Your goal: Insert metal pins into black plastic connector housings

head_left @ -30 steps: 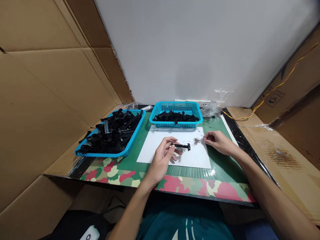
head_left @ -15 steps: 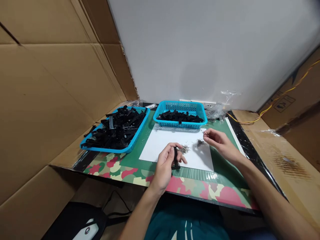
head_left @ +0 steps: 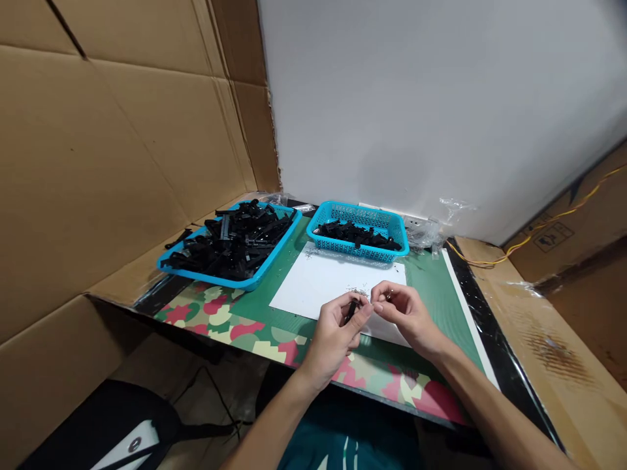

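My left hand (head_left: 337, 329) is closed round a black plastic part (head_left: 351, 310), which is mostly covered by the fingers. Close against its fingertips, my right hand (head_left: 404, 313) is pinched shut; whatever sits between thumb and forefinger is too small to make out. Both hands are over the front of a white sheet (head_left: 298, 287). Just behind them lies a pile of tiny metal pieces (head_left: 358, 291), partly hidden by the fingers.
A blue basket (head_left: 247, 284) heaped with black plastic parts stands at the left. Behind the sheet is a second blue basket (head_left: 360, 250) holding similar parts. Clear plastic bags (head_left: 426, 234) lie at the back right. Cardboard walls (head_left: 147, 143) flank the table.
My right hand has moved left and down from above the small metal pieces to meet my left hand. The black plastic part is now tilted in my left fingers. The view has shifted slightly.
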Motion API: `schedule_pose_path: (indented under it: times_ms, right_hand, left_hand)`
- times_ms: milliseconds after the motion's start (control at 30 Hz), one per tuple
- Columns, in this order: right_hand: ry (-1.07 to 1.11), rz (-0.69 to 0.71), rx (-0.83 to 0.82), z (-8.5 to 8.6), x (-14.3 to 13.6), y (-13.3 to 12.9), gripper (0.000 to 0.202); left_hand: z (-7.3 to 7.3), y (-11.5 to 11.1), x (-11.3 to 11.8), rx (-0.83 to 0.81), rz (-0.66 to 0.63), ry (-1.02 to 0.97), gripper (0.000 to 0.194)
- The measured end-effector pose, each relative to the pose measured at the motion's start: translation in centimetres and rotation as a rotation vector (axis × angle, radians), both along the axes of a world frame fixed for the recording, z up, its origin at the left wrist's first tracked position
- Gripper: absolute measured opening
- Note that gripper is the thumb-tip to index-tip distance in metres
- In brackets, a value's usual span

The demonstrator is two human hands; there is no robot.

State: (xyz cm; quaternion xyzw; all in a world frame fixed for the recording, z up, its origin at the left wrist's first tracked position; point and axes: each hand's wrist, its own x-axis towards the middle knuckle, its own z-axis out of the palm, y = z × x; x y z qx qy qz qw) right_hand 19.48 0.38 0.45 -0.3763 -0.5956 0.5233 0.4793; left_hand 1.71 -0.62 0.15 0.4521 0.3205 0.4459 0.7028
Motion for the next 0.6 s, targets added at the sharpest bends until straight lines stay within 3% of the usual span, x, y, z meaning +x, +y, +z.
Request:
schedule_pose_path:
  times_ms: [200,333,467,600]
  right_hand:
    - [-0.101,-0.040,0.118,0.6,-0.1,-0.6,0.027]
    - [-0.291,-0.067,0.334,1.0,0.4,-1.1,0.012]
    - [-0.481,-0.142,0.568,1.2,0.8,-1.3,0.017]
    - [-0.455,-0.181,0.672,1.1,1.2,-0.9,0.023]
  left_hand:
    - [0.0,-0.1,0.0,-0.027,-0.039,-0.023,0.043]
    - [0.0,-0.2,-0.1,-0.030,-0.023,-0.044,0.037]
    - [0.2,-0.2,-0.4,-0.061,-0.016,-0.057,0.036]
    - [0.3,-0.3,-0.6,-0.089,-0.072,-0.052,0.036]
